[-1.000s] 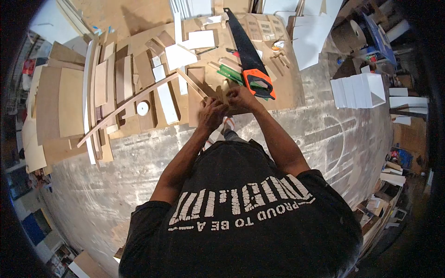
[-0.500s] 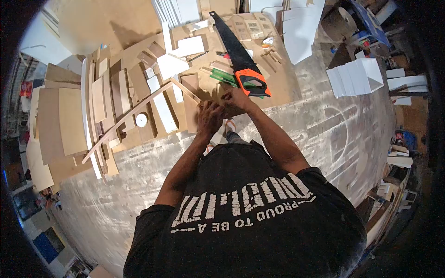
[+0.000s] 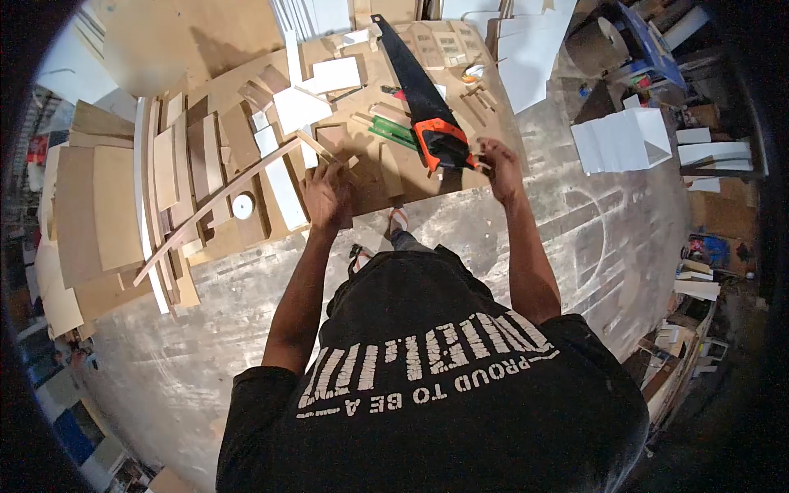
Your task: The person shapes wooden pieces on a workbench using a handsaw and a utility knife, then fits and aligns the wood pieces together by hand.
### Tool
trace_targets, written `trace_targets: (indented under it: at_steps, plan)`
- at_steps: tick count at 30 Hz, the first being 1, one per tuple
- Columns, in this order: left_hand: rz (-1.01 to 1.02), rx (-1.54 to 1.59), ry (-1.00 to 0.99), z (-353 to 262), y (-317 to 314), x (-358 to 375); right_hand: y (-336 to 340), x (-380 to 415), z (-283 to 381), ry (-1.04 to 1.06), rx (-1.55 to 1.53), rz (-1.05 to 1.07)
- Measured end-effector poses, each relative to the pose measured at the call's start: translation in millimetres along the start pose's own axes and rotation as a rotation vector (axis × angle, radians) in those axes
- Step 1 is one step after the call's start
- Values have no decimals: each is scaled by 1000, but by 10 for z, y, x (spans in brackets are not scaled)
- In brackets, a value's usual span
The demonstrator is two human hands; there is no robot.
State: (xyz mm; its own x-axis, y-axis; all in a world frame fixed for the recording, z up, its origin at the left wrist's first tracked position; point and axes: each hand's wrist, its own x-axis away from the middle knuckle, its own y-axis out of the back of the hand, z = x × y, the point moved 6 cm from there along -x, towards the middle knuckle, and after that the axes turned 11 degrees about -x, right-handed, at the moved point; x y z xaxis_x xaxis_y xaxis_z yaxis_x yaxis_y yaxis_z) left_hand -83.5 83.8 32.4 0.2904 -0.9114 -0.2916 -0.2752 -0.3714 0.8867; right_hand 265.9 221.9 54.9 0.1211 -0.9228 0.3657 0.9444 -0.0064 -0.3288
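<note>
My left hand (image 3: 327,195) rests at the near edge of the board-topped table, its fingers curled over the end of a short wooden strip (image 3: 316,148). That strip meets a long thin wooden strip (image 3: 222,205) at an angle. On the right, my right hand (image 3: 501,168) has its fingers bent around the rear of the handle of a handsaw (image 3: 417,86). The saw has a black blade and an orange and black grip, with the blade pointing away from me. Beside its handle lies a green slotted piece (image 3: 392,131).
White board offcuts (image 3: 337,74) and wooden strips (image 3: 164,164) cover much of the table (image 3: 386,182). A white roll of tape (image 3: 242,206) lies at left. White panels (image 3: 526,62) lean beyond the right edge. A folded white stack (image 3: 616,144) stands on the floor.
My hands have moved apart. The right has gone rightward to the saw's handle, while the left has shifted slightly left and stays at the short strip.
</note>
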Motion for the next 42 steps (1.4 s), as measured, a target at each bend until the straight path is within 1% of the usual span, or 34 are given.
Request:
trace_targets:
  at_steps: [1,2,3,4,7,8,10,13,16,17,20,22,23,25,26,27,28,30,34,37,40,42]
  plan:
    - [-15,-55,-31,-55,9,-70,50,56,-110,-29,-14,-10]
    - [-29,-110,-61,-108,6,-152,119,71,-289,-27,-28,31]
    - [-82,-207,-75,-96,-142,-247,117,137,-417,-50,-41,44]
    - [-55,-232,-96,-104,-251,-338,85,215,-561,-75,-55,57]
    - [45,-292,-162,-100,-526,-478,8,494,-843,-128,-107,-61]
    - [70,-309,-164,-75,-598,-478,35,505,-960,-99,-31,-61]
    - [119,-343,-175,-108,-669,-507,106,441,-1155,-107,244,-63]
    - [90,-340,-168,-300,-525,-451,2,271,-1135,220,869,-188]
    - [111,-180,-124,-518,-323,-366,-298,231,-1035,614,996,-312]
    - [90,-149,-141,-543,-342,-314,-325,246,-1010,613,942,-421]
    - [22,-79,-184,-540,-389,-185,-377,231,-936,732,899,-366]
    - [-33,-43,-197,-583,-366,-109,-228,144,-1098,574,901,-268]
    - [12,-42,-180,-576,-394,-67,-128,137,-1213,489,905,-216]
    - [96,-40,-142,-557,-429,-29,53,247,-1321,379,809,-204]
    - [62,-22,-154,-564,-391,-27,105,310,-1390,327,758,-198]
    - [26,2,-168,-585,-378,-21,-40,489,-1192,314,648,-142]
    - [-12,23,-185,-594,-382,-22,-1,501,-1266,185,536,-100]
    - [-4,17,-195,-599,-471,-56,19,542,-1404,-74,305,-12]
    - [-38,18,-167,-630,-491,-83,-90,610,-1411,-123,112,68]
    - [209,158,-14,-625,-550,-136,-272,651,-1297,-118,11,124]
    - [374,559,146,-685,-506,-149,-479,719,-1116,-119,-50,165]
    - [381,705,167,-755,-389,-159,-584,728,-1047,-108,-71,162]
